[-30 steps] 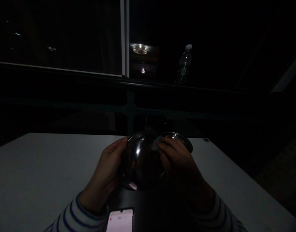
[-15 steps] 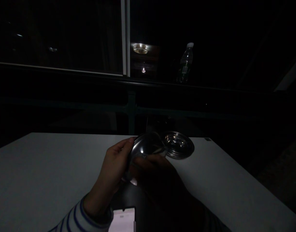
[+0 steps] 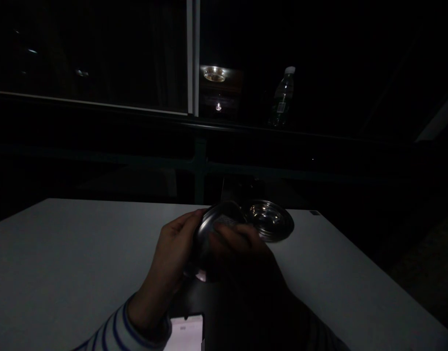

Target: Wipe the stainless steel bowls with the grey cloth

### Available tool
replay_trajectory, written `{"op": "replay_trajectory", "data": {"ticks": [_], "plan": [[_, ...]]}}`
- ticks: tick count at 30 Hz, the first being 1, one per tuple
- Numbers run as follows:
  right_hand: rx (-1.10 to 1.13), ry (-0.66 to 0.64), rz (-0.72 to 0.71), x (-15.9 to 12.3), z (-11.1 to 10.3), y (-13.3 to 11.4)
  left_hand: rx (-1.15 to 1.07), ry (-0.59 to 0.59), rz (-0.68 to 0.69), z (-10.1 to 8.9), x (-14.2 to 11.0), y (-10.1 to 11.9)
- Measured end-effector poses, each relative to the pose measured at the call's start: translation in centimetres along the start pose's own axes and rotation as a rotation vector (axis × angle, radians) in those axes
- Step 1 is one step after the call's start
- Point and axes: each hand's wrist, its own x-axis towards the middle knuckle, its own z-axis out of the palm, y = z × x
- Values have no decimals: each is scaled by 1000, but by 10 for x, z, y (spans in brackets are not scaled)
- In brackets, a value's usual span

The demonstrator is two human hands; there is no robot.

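My left hand [image 3: 176, 243] is closed on the rim of a shiny metal bowl [image 3: 209, 222], thumb on the near face. The bowl is tilted on its side above the table. My right hand [image 3: 242, 248], deep in shadow, has its fingers bent against the bowl's surface. By those fingertips shows a small mesh-like grey patch [image 3: 225, 220]; whether it is a scrubber or a pattern on the metal I cannot make out. Just right of the held bowl, a stack of metal bowls [image 3: 271, 222] stands on the white table.
The white table [image 3: 81, 258] ends at its far edge before a dark window and a railing [image 3: 200, 165]. A lit phone [image 3: 185, 334] lies near my left wrist. A clear plastic bottle [image 3: 283, 95] with a white cap stands on the ledge behind.
My right fingers have moved up across the bowl, and the mesh-like patch shows higher with them. The held bowl has turned slightly; my left hand stays on its rim.
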Motion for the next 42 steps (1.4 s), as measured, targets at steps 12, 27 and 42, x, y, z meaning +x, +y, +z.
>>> {"op": "replay_trajectory", "data": {"ticks": [12,27,42], "plan": [[-4,34,25,9,-7,26,-49,-65,-56,7,-9,5],[126,12,39,8,0,11,-74,-99,-134,4,-5,0],[473,114,525,1,-8,52,-306,-7,-218,-5,4,13]]}}
